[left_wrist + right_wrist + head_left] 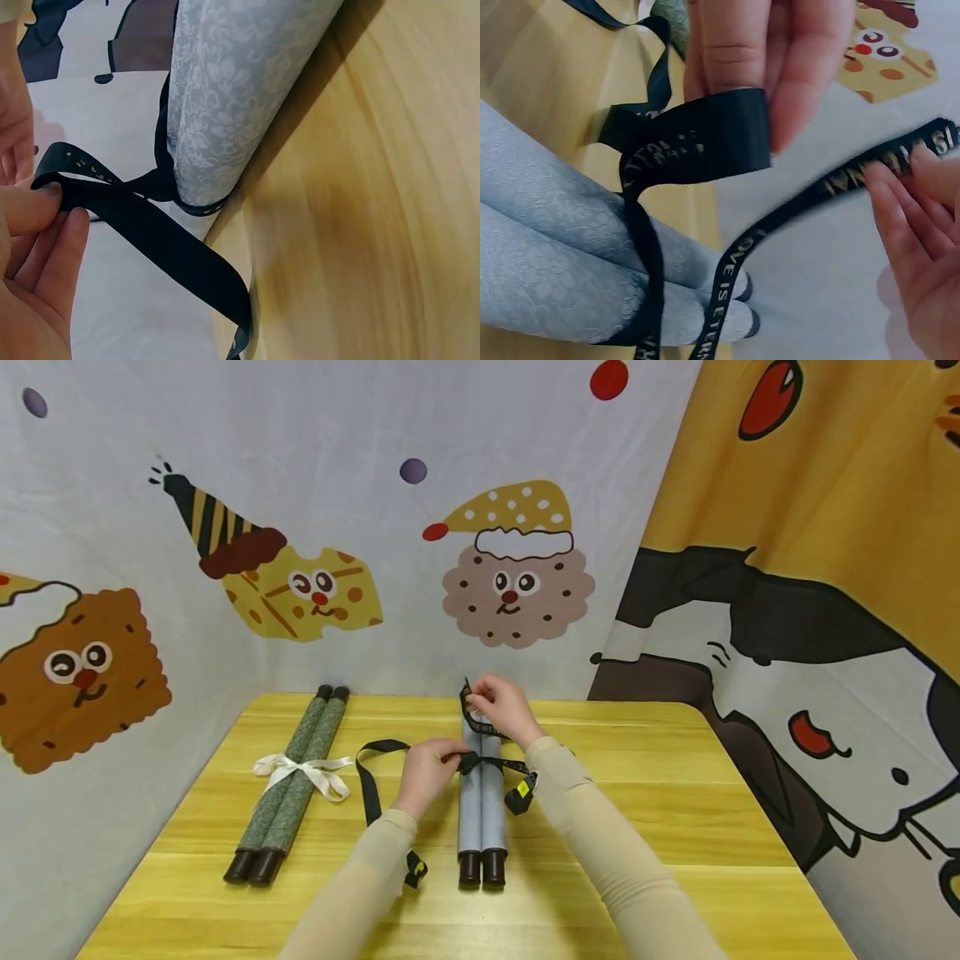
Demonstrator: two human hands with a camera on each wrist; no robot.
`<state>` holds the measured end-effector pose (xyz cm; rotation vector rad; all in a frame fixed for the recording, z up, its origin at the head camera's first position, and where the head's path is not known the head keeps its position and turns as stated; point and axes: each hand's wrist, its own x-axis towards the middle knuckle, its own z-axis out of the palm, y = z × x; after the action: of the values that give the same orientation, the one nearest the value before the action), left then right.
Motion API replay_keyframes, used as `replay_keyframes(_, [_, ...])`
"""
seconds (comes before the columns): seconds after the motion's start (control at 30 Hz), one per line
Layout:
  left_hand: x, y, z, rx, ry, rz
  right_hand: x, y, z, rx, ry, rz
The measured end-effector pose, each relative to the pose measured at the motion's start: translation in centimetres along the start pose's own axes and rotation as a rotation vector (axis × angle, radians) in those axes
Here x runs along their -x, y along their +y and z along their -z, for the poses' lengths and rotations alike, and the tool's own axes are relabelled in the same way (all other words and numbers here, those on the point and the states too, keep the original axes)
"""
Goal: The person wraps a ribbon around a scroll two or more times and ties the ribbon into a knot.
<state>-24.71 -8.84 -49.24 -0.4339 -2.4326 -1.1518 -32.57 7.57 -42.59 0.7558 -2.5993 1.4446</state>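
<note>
Two pale grey-blue patterned rolls (470,818) with dark end caps lie side by side on the table, a black ribbon (176,259) with gold lettering around their middle. Just left of the rolls, my left hand (427,774) pinches a folded loop of this ribbon between thumb and fingers. My right hand (507,706) is raised above the far half of the rolls. It pinches the other length of ribbon (784,206), which rises from the tie. One ribbon tail trails on the table to the left; a dark ribbon end (521,795) with a yellow mark sits right of the rolls.
Left on the wooden table (615,877) lies a pair of green rolls (262,814), tied with a white ribbon bow (300,768). A cartoon-printed cloth (360,410) hangs behind the table's far edge, and a yellow printed cloth (825,485) hangs at the right.
</note>
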Motion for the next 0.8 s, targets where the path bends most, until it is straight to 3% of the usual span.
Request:
replay_keyframes(0.17, [0.2, 0.0, -0.2, -0.008, -0.003, -0.004, 0.2, 0.5, -0.5, -0.083, -0.13, -0.031])
replay_keyframes(0.47, [-0.4, 0.2, -0.3, 0.045, 0.017, 0.053, 1.1, 1.8, 0.8, 0.072, -0.068, -0.046])
replay_keyframes(0.8, [-1.5, 0.0, -0.4, 0.1, 0.039, 0.131, 2.3, 3.2, 1.4, 0.03, -0.111, 0.013])
